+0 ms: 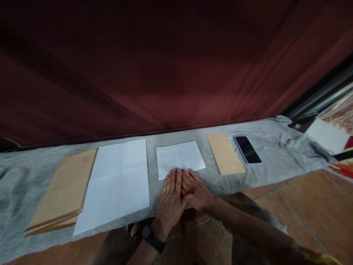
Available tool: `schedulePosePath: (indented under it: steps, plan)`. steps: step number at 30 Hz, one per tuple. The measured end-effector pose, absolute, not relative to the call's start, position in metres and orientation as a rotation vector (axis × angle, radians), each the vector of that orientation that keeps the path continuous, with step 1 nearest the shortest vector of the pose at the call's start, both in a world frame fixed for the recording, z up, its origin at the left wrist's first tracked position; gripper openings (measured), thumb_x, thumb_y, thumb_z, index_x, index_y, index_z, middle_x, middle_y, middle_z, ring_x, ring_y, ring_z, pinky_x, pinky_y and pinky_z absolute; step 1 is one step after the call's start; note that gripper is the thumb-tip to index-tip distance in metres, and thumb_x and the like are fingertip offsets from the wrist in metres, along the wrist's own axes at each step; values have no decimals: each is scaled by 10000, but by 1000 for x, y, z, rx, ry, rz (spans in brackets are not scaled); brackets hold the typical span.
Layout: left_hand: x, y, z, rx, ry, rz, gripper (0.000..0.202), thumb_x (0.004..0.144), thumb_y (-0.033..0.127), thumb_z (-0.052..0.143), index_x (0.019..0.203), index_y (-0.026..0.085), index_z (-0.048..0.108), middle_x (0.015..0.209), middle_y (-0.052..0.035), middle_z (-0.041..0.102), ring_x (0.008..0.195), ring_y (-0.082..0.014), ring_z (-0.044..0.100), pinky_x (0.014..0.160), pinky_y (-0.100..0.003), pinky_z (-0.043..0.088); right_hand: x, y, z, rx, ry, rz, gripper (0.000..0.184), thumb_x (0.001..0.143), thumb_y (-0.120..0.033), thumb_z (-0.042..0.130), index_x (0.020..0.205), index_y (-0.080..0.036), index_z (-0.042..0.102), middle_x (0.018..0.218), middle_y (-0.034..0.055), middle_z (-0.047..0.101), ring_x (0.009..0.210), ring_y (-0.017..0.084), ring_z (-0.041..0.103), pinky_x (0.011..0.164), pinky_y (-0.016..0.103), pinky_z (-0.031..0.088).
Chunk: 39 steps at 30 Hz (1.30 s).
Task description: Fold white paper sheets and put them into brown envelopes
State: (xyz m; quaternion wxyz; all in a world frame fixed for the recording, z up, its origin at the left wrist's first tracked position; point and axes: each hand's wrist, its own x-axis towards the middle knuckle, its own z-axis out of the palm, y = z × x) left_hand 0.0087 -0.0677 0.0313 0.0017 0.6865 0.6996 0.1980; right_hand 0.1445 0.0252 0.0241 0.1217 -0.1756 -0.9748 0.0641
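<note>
A folded white sheet of paper (179,156) lies on the grey cloth in front of me, its near edge under my fingers. My left hand (169,202), with a dark watch on the wrist, rests flat on that edge with the fingers stretched forward. Beside it, my right hand (198,194) also lies flat, angled in from the right. The two hands touch, and the left thumb crosses over part of the right hand. Neither hand grips anything. To the right is a brown envelope (226,154), apart from the hands.
Left of the hands, a larger creased white sheet (117,184) lies next to a stack of brown envelopes (64,187). A phone (247,150) with a purple edge is at the right. The grey cloth (286,147) runs along a dark red curtain (176,73). Tiled floor (311,206) shows below.
</note>
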Motion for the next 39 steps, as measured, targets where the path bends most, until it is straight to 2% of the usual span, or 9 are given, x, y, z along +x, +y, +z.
schedulePosePath:
  steps: [4,7,14,19,28,39]
  plan:
    - [8,-69,30,2170,2218,572,849,960,569,414,1583,72,121,1631,-214,263,1525,-312,221,1212,-509,311,148,31,28,-580,-2836,217,592,1020,-256,406,1568,-90,256,1612,162,317,1511,246,255,1237,504,257]
    - [8,-70,30,2168,2225,551,806,968,563,384,1569,67,182,1622,-220,281,1520,-312,241,1214,-511,300,152,34,29,-601,-2846,232,586,1042,-314,363,1568,-81,252,1621,161,296,1515,238,245,1242,497,233]
    - [12,-69,36,2151,2289,451,849,934,612,440,1535,34,278,1602,-235,319,1517,-318,247,1222,-503,292,160,38,27,-646,-2857,183,642,1044,-413,367,1570,-64,250,1620,180,288,1510,264,255,1235,492,227]
    - [16,-68,39,2154,2346,339,906,902,679,447,1506,11,341,1590,-249,331,1512,-333,255,1233,-524,265,166,41,23,-645,-2852,98,665,1037,-430,380,1572,-58,247,1623,183,279,1506,275,263,1231,485,240]
    - [16,-72,38,2113,2419,342,908,900,688,437,1488,-1,371,1592,-264,317,1506,-351,265,1215,-513,292,174,45,29,-692,-2843,93,667,1029,-413,396,1576,-62,243,1627,178,275,1506,277,266,1226,482,267]
    - [10,-77,31,2090,2446,455,928,903,702,404,1510,3,335,1583,-275,328,1501,-358,279,1200,-533,307,186,52,25,-760,-2800,91,666,1020,-407,416,1566,-54,270,1613,185,304,1508,281,262,1214,483,294]
